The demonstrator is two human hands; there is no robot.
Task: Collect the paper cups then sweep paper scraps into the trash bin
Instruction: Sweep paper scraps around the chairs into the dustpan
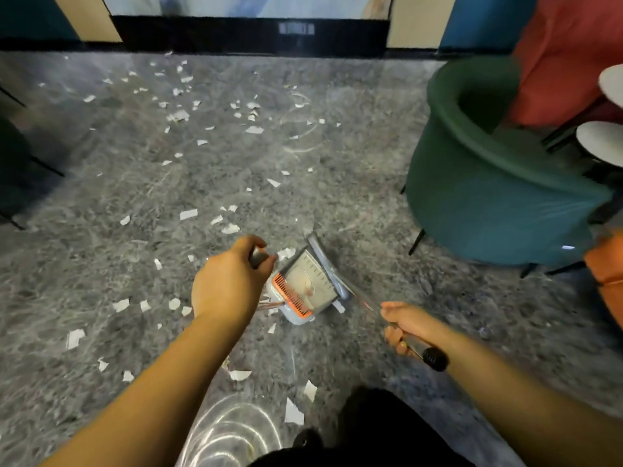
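Several white paper scraps point(188, 214) lie scattered over the grey marble floor, from the far wall down to my feet. A grey dustpan point(305, 281) with an orange comb edge sits on the floor at the centre, with a grey broom head point(325, 261) against its far side. My left hand point(232, 281) grips the top of the dustpan's upright handle. My right hand point(406, 323) grips the thin broom stick, whose black end cap point(435, 358) sticks out behind it. No paper cup or trash bin is in view.
A green tub armchair point(488, 183) stands close on the right, its thin black legs near the dustpan. Behind it are an orange seat point(566, 59) and two small round white tables point(601, 138). Dark chair legs point(40, 163) show at the left edge.
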